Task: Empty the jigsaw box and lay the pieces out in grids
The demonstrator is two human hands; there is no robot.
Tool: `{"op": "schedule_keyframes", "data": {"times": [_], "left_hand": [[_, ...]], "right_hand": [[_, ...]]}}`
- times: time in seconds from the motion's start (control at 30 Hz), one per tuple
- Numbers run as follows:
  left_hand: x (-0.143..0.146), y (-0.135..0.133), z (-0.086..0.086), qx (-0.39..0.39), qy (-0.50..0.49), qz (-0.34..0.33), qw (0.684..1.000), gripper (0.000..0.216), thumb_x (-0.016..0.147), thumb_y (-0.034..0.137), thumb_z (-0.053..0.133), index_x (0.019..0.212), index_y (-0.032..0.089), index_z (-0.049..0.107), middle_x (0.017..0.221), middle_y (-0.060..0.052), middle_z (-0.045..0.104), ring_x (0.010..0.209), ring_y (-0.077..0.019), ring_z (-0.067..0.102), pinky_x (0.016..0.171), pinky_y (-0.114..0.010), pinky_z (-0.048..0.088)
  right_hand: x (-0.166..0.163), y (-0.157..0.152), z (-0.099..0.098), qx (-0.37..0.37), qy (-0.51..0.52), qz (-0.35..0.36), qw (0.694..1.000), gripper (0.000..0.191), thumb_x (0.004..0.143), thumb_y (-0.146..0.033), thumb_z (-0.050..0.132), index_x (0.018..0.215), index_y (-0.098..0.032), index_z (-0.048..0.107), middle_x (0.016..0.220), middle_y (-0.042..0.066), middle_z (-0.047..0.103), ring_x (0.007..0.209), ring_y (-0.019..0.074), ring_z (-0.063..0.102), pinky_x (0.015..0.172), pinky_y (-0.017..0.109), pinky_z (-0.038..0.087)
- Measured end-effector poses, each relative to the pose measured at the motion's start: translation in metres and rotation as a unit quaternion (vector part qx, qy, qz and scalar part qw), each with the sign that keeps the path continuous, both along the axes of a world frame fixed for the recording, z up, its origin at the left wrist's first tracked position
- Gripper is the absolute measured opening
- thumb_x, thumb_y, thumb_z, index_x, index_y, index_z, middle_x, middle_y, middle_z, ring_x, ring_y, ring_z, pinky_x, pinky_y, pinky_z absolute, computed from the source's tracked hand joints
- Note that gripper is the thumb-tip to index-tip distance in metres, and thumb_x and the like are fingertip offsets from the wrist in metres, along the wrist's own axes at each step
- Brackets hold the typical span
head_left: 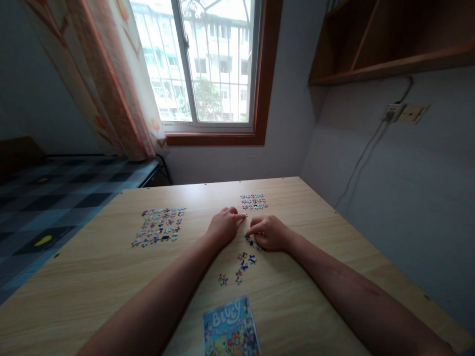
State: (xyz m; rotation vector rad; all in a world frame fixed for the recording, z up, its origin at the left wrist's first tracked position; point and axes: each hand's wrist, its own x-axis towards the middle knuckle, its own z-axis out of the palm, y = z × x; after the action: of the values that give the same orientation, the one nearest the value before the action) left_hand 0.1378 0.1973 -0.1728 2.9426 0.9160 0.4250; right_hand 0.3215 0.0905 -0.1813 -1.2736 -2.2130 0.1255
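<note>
My left hand (224, 225) and my right hand (269, 232) rest knuckles-up on the wooden table (92, 287), fingertips nearly meeting at the middle. Both hands have fingers curled in a pinch over small jigsaw pieces; what each holds is too small to name. A short joined strip of pieces (252, 243) lies under my right hand. Several loose pieces (243, 262) lie just nearer to me. A small group of pieces (253, 201) sits beyond the hands, and a larger spread of sorted pieces (159, 226) lies to the left.
A blue Bluey puzzle card (230, 329) lies at the table's near edge. A bed with a checked cover (55, 198) stands left of the table. A window (208, 64) with a curtain is ahead; a wall with a socket (395, 112) and shelf is on the right.
</note>
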Motion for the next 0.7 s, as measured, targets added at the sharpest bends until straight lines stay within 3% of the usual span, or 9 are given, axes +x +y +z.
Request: {"op": "schedule_keyframes", "data": {"times": [0.1,0.3,0.5,0.7], "left_hand": [[0.0,0.0,0.001,0.013,0.02,0.001,1.0,0.029,0.1,0.032,0.048,0.107,0.03,0.076,0.108,-0.008,0.068,0.097,-0.0237,0.059,0.077,-0.033,0.048],[0.001,0.005,-0.005,0.021,0.018,-0.004,1.0,0.031,0.101,0.036,0.046,0.114,0.035,0.074,0.109,-0.005,0.068,0.097,-0.0212,0.058,0.077,-0.029,0.047],[0.001,0.006,-0.007,0.022,0.015,-0.005,1.0,0.033,0.101,0.035,0.044,0.121,0.033,0.071,0.109,-0.006,0.067,0.097,-0.0217,0.058,0.077,-0.03,0.048],[0.003,0.005,-0.006,0.02,0.02,-0.001,1.0,0.034,0.102,0.037,0.042,0.116,0.034,0.073,0.11,-0.006,0.067,0.096,-0.0216,0.058,0.078,-0.03,0.046]], "right_hand": [[0.009,0.004,-0.004,0.018,-0.03,-0.03,0.999,0.036,0.076,-0.006,0.058,0.094,-0.028,0.08,0.088,0.0,0.072,0.08,0.0149,0.063,0.076,0.025,0.046],[0.03,0.018,-0.013,0.014,-0.069,-0.161,0.984,0.031,0.086,-0.014,0.059,0.102,-0.029,0.08,0.094,0.003,0.071,0.087,0.0175,0.062,0.079,0.028,0.048],[0.032,0.024,-0.015,0.029,-0.1,-0.232,0.967,0.028,0.09,-0.024,0.062,0.109,-0.036,0.077,0.13,0.006,0.062,0.12,0.0284,0.05,0.102,0.047,0.04],[0.027,0.022,-0.014,0.031,-0.098,-0.252,0.962,0.026,0.09,-0.025,0.061,0.106,-0.035,0.078,0.146,0.006,0.052,0.136,0.0302,0.04,0.111,0.051,0.031]]}}
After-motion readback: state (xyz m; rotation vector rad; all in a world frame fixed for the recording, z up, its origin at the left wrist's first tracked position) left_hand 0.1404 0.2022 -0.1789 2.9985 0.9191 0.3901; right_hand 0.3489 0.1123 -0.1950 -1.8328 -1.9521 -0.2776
